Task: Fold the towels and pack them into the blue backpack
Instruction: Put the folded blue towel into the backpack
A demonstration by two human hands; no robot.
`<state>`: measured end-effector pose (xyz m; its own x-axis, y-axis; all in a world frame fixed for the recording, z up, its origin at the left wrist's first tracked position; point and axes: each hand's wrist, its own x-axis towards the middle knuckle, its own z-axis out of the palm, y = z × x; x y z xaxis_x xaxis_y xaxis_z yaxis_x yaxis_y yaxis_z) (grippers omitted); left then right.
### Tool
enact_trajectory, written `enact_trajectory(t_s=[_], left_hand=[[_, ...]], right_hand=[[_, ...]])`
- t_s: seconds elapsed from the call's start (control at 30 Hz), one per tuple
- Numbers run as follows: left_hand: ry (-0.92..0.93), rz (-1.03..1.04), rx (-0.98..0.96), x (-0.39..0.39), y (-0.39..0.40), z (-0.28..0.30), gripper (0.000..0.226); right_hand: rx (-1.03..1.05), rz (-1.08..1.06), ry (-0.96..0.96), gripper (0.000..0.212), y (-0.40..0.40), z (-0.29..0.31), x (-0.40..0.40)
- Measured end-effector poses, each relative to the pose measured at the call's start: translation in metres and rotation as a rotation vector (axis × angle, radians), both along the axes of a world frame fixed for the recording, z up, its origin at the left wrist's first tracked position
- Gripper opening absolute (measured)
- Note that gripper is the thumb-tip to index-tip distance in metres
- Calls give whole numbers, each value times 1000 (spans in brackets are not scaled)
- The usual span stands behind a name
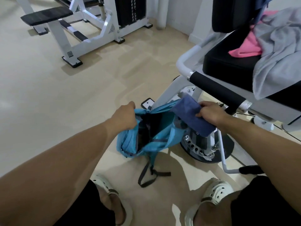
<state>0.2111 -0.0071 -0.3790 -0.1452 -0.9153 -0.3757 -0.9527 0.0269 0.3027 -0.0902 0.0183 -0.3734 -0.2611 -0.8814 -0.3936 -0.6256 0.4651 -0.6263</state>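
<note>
The blue backpack point(162, 137) hangs just above the floor in front of my feet, its mouth wide open and dark inside. My left hand point(125, 115) grips the left rim of the opening and holds the bag up. A folded dark blue towel point(192, 116) is held by my right hand point(211, 113) at the right edge of the opening, above the bag's right side. On the seat of the gym machine at the right lie a crumpled grey towel point(276, 51) and a pink towel point(247, 46).
A gym machine with a black seat point(228, 66), padded handle point(218, 92) and round base plate point(203, 147) stands close on the right. A weight bench machine point(78, 30) stands at the back left. Beige floor lies between. The backpack's straps point(151, 175) trail on the floor.
</note>
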Motion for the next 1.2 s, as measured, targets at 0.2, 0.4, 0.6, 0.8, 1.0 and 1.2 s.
enact_trajectory(t_s=[0.2, 0.4, 0.6, 0.8, 1.0, 1.2], left_hand=[[-253, 6, -124, -5, -1, 0, 44], [9, 4, -35, -12, -2, -9, 25], [201, 76, -106, -22, -10, -6, 27], [297, 108, -105, -29, -9, -11, 23], [315, 93, -104, -31, -12, -14, 28], [309, 63, -132, -19, -17, -15, 37]], right_hand=[[55, 110, 324, 25, -2, -7, -12], [55, 240, 665, 23, 6, -4, 2], [7, 431, 787, 48, 12, -3, 39], [109, 625, 602, 21, 22, -15, 88], [217, 557, 271, 32, -16, -76, 133], [273, 490, 657, 35, -14, -110, 102]])
